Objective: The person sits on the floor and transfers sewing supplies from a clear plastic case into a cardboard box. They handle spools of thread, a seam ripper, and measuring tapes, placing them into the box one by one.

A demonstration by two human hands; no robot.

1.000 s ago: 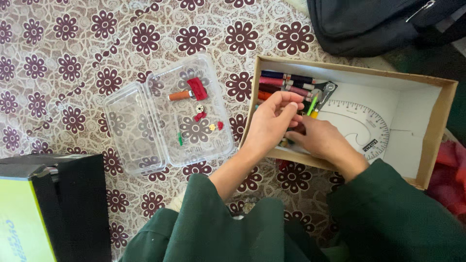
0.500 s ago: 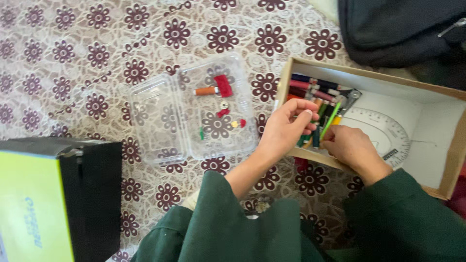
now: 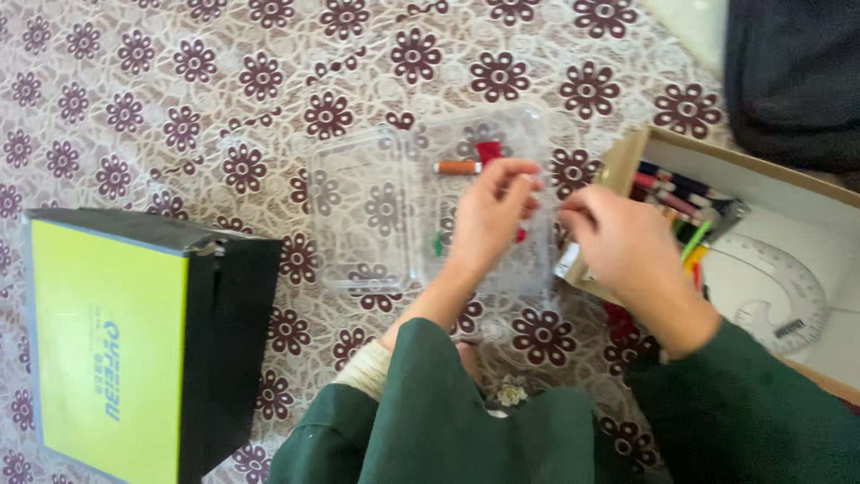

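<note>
My left hand [image 3: 488, 220] hovers over the right half of an open clear plastic container [image 3: 358, 215], its fingers curled together; nothing shows between them. In the container lie an orange stick [image 3: 457, 167], a red piece [image 3: 488, 148] and a small green bit [image 3: 437, 244]. My right hand [image 3: 618, 246] is at the near left corner of a cardboard box [image 3: 627, 157], closed on a small white item [image 3: 566, 260]. The two hands are close together but apart. Coloured pens [image 3: 681, 193] fill the box's left end.
A clear curved ruler [image 3: 779, 287] lies in the box. A black box with a yellow-green lid [image 3: 116, 350] stands at the left. A dark bag [image 3: 788, 81] sits at the top right. A flower-patterned cloth [image 3: 179, 90] covers the surface.
Both hands have left the pens in the cardboard box and moved left; my left hand is now over the clear container. The view has shifted, bringing the black box further in.
</note>
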